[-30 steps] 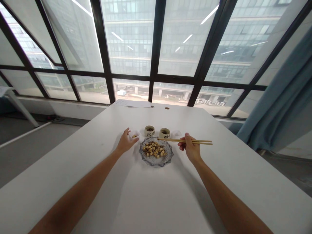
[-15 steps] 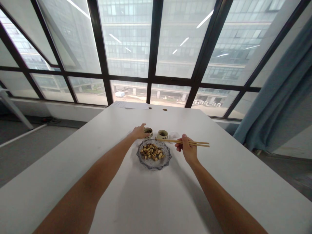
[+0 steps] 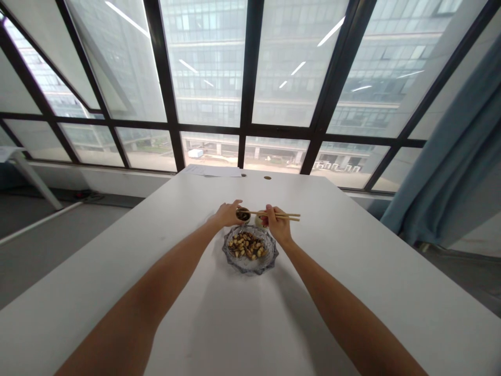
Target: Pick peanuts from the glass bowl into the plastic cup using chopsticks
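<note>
Two grips meet at the glass dish's [image 3: 250,261] far rim: left grip [image 3: 226,214] clasps the small cup [image 3: 243,215], right grip [image 3: 278,227] pinches chopsticks [image 3: 287,215]. White bench [image 3: 352,271] spreads wide to every edge.

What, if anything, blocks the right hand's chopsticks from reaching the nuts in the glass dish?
Probably nothing. The right hand holds the chopsticks just beyond the glass dish, whose nuts lie uncovered; the left hand grips the small cup past the far rim, not over the dish.
</note>
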Tool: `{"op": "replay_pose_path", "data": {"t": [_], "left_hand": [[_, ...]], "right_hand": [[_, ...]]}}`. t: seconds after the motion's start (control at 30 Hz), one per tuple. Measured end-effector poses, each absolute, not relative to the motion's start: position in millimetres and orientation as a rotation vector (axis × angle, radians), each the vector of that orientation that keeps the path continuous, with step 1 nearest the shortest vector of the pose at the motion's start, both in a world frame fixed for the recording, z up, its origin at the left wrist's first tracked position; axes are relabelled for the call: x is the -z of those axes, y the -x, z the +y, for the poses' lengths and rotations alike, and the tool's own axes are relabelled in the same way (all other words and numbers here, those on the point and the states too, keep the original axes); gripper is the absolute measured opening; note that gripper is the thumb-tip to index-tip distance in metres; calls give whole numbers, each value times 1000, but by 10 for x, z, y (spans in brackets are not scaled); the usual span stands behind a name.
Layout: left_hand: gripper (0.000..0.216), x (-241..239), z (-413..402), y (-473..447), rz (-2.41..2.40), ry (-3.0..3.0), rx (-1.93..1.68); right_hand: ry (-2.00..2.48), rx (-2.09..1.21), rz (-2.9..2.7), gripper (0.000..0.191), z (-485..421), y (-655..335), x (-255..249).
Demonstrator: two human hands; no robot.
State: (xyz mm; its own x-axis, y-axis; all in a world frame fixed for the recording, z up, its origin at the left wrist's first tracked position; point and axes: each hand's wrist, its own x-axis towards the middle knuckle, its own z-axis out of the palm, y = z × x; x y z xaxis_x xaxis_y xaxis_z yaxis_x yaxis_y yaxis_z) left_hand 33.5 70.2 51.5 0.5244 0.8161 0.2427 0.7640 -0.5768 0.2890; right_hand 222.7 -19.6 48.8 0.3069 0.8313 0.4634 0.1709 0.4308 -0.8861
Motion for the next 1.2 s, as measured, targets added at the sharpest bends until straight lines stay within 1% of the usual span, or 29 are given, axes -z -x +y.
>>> {"op": "replay_pose_path", "data": {"t": [0.23,0.37,0.47,0.57,0.67,0.77,0.87,1.0,1.1,1.2], "left_hand": [[82,-512,711,-330,1436,-2592,-504],[81,-497,747,-342,1503,-2577,-451],[75,-480,721,-311,1518,-2597,-467],[63,-439,616,-195,1515,-2637,-650],[49,-344,457,1,1512,-2639,-973],[44,-190,300,206,1522,-2542,-1243],[47,-3,191,348,1518,-2443,-1369],[62,220,157,429,1529,-2275,-1450],[75,309,185,450,1577,-2123,-1384],[81,320,211,459,1623,-2047,-1256]], "right_hand": [[1089,-553,-1185,56,-485,-2445,-575],[1163,-565,-1412,54,-700,-2550,-544],[1213,-454,-1652,51,-782,-2547,-532],[1226,-349,-1815,49,-843,-2498,-570],[1194,-318,-1901,47,-904,-2446,-613],[1167,-290,-1950,48,-937,-2428,-609],[1187,-292,-1905,49,-933,-2454,-558],[1211,-420,-1590,51,-915,-2525,-472],[1167,-565,-1252,54,-932,-2577,-406],[1128,-660,-1033,56,-972,-2634,-321]]}}
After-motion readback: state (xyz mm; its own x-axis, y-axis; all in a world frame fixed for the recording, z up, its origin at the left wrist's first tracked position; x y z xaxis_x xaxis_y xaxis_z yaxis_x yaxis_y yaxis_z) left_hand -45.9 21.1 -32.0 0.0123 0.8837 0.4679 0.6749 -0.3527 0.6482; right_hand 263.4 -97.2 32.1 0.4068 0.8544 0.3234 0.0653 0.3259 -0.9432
